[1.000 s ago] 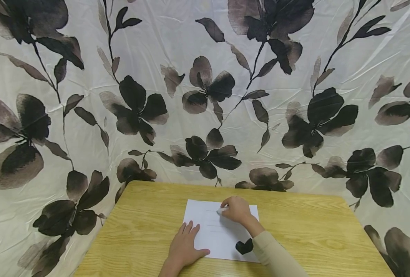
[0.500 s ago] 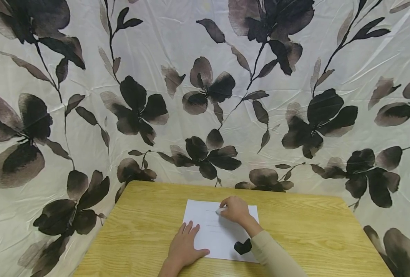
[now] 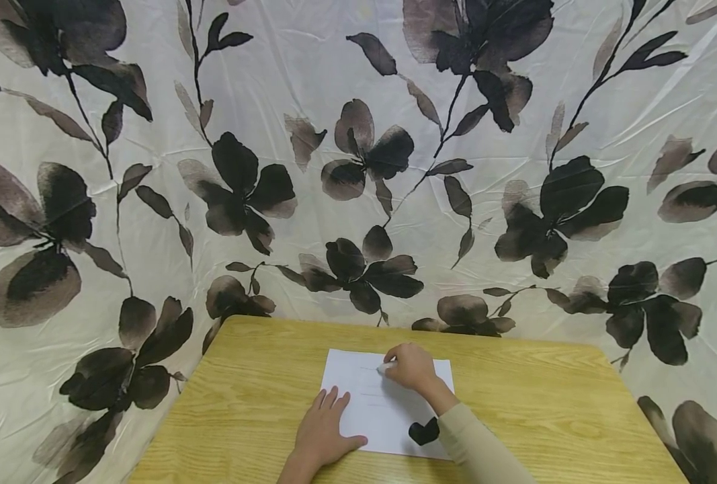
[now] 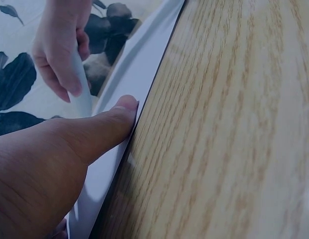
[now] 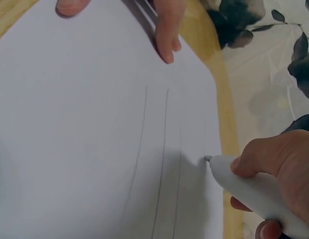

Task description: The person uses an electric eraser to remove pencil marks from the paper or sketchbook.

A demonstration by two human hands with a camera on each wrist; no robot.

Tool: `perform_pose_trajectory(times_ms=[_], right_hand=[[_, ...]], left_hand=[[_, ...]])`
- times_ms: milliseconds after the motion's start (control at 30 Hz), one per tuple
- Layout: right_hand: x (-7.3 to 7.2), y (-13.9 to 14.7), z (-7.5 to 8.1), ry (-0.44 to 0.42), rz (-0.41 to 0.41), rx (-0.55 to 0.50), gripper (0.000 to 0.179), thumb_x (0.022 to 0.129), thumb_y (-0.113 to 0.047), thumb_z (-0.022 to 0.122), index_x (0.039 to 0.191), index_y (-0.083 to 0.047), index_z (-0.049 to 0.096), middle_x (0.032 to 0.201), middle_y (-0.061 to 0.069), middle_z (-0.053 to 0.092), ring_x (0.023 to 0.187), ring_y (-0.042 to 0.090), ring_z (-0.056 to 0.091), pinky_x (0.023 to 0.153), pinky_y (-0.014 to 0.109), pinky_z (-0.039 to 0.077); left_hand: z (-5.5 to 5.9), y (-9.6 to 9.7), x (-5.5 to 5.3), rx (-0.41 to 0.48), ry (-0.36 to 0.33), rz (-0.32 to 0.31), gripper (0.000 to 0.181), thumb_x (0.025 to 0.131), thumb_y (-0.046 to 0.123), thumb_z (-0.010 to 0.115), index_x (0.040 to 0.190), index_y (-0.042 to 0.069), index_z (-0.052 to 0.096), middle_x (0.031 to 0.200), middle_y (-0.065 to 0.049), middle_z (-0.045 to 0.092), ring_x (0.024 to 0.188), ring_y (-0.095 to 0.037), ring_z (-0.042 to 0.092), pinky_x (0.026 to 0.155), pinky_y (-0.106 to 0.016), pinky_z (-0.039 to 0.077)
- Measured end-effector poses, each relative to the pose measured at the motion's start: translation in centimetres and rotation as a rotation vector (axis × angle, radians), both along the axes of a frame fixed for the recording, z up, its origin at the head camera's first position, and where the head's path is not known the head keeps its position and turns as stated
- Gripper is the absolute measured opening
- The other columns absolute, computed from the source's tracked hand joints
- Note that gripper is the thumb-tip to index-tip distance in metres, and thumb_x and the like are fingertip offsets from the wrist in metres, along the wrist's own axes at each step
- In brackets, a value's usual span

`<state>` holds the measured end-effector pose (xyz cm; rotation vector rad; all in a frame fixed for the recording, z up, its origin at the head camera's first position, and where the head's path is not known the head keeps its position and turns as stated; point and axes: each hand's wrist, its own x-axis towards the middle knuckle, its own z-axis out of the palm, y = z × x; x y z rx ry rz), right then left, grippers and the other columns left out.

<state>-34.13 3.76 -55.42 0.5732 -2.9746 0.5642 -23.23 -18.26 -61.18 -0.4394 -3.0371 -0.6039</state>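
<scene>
A white rectangular paper sheet [image 3: 382, 430] lies on the yellow wood-grain surface [image 3: 249, 376], behind which hangs a white cloth printed with dark flowers [image 3: 298, 74]. The left hand [image 3: 326, 430] rests on the sheet's near left part; the right hand [image 3: 414, 368] is over its far right part, a white tapered pen [image 5: 244, 187] between its fingers, tip on the sheet. Thin grey lines [image 5: 165, 134] lie nearer than the tip.

A tabletop writing spot sits before creased, pale fabric [image 3: 433, 222] printed with dark flowers [image 3: 235, 158]; white paper [image 3: 382, 430] lies on the wood-grain table [image 3: 261, 383], but whether the room is home or studio cannot be told.
</scene>
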Motion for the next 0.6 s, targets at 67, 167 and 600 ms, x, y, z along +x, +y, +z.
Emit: perform_pose_trajectory(times_ms=[67, 167, 600], right_hand=[[0.01, -0.03, 0.06, 0.004, -0.003, -0.002, 0.014, 0.074, -0.022, 0.075, 0.088, -0.023, 0.078, 0.088, -0.007, 0.071, 0.073, 0.014, 0.063, 0.048, 0.027, 0.047], [0.03, 0.03, 0.12, 0.004, -0.017, -0.009, 0.014, 0.074, -0.023, 0.075, 0.088, -0.022, 0.078, 0.089, -0.006, 0.071, 0.076, 0.015, 0.064, 0.050, 0.028, 0.048], [-0.03, 0.01, -0.10, 0.031, -0.004, -0.006, 0.013, 0.073, -0.022, 0.076, 0.085, -0.021, 0.078, 0.085, -0.006, 0.071, 0.073, 0.015, 0.064, 0.049, 0.029, 0.048]], left_hand=[[0.04, -0.06, 0.05, 0.003, 0.002, -0.001, 0.094, 0.073, 0.071, 0.067, 0.139, 0.006, 0.052, 0.145, -0.024, 0.042, 0.136, -0.045, 0.032, 0.108, -0.058, 0.032], [0.07, -0.09, 0.08, 0.007, 0.008, -0.003, 0.094, 0.073, 0.071, 0.067, 0.139, 0.005, 0.052, 0.145, -0.024, 0.042, 0.135, -0.046, 0.032, 0.108, -0.058, 0.032], [0.09, 0.00, 0.07, 0.012, -0.020, 0.011, 0.095, 0.072, 0.072, 0.067, 0.140, 0.006, 0.051, 0.147, -0.023, 0.040, 0.137, -0.045, 0.030, 0.107, -0.059, 0.032]])
